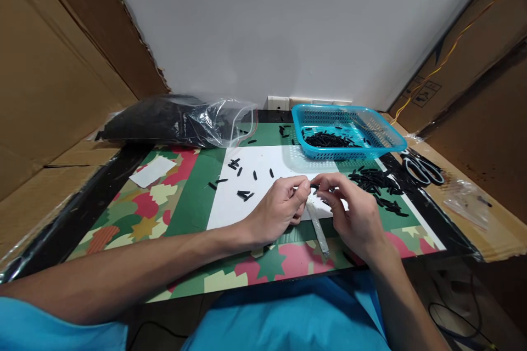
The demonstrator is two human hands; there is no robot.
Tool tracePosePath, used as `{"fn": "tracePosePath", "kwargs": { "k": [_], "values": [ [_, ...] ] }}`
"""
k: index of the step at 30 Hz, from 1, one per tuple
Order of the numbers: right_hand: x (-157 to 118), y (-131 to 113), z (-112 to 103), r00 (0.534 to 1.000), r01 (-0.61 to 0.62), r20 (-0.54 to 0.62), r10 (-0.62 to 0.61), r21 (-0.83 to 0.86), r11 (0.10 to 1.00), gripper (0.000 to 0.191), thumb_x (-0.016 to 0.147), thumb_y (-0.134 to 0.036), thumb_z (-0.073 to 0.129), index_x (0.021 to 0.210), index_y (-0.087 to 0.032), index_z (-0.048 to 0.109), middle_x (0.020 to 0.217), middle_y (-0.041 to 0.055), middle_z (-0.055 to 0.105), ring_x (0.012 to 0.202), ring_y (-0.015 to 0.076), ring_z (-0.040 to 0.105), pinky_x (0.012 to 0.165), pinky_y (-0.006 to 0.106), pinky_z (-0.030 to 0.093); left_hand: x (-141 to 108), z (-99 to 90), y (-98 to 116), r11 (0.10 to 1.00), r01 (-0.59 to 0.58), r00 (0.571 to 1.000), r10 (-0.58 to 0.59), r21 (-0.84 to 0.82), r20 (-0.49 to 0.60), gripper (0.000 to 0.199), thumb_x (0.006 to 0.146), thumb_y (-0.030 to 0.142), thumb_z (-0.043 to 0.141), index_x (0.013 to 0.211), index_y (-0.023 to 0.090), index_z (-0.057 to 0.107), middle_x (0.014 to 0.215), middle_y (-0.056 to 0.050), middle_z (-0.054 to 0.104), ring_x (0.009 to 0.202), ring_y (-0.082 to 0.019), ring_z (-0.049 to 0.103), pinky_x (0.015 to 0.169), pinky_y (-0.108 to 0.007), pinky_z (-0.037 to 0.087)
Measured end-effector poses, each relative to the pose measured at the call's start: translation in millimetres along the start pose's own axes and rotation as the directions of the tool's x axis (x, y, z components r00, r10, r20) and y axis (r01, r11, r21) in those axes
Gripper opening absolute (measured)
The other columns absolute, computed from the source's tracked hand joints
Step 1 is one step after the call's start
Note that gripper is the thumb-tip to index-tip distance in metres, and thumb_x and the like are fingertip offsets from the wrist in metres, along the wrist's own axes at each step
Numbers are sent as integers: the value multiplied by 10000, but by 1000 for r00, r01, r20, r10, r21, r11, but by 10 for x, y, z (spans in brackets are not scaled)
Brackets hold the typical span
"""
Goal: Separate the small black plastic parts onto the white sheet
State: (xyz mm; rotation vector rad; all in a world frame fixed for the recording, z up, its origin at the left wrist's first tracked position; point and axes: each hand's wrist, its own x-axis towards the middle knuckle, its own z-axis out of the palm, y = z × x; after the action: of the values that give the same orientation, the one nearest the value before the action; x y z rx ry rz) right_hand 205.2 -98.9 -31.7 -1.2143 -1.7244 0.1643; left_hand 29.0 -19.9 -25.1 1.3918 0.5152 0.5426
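Note:
My left hand (282,203) and my right hand (349,205) meet over the front of the white sheet (222,203). Between their fingertips is a small black piece (314,186), pinched by both. A pale, narrow strip (318,233) slants down from beneath my left fingers toward the table's front edge; its upper end is hidden by the hand. Several loose black pieces (245,195) lie on the sheet left of my hands. To the right of my right hand is a pile of black pieces (376,181).
A blue basket (349,153) holding black pieces stands at the back right. Black-handled scissors (422,170) and a small clear bag (469,205) lie on cardboard at the right. A large filled plastic bag (173,120) rests at the back left, near a white card (152,171).

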Motion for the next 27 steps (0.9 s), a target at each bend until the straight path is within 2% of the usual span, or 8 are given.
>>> {"fn": "tracePosePath", "kwargs": {
  "k": [5,13,19,27],
  "values": [
    [10,-13,-58,992,-47,-114,50,26,999,153,1073,-109,594,1042,-255,628,1090,26,802,982,165,774,811,247,601,-6,10,0,999,-14,1000,15,-47,19,500,1051,596,614,786,222,414,597,104,381,493,-44,268,451,-156,275],
    [27,-28,-59,994,-66,-80,68,38,997,114,1061,-137,624,1044,-242,664,1062,43,819,933,183,778,742,265,601,-3,35,27,995,-36,999,36,-89,8,492,1052,595,615,795,216,435,598,109,393,482,-37,254,438,-150,269],
    [17,-60,-52,995,-71,-66,74,51,996,146,1064,-127,619,1061,-241,710,1032,40,829,886,180,776,688,271,592,-22,41,46,998,-48,999,48,-48,11,495,1053,614,597,801,221,433,585,111,382,482,-46,258,441,-161,266],
    [31,-83,-59,993,-45,-108,45,6,999,155,1047,-112,653,1048,-235,747,986,21,843,739,142,727,605,255,553,-32,31,24,995,-92,996,92,49,14,480,1092,580,542,793,221,429,599,98,398,502,-59,309,478,-190,288]
  ]
}}
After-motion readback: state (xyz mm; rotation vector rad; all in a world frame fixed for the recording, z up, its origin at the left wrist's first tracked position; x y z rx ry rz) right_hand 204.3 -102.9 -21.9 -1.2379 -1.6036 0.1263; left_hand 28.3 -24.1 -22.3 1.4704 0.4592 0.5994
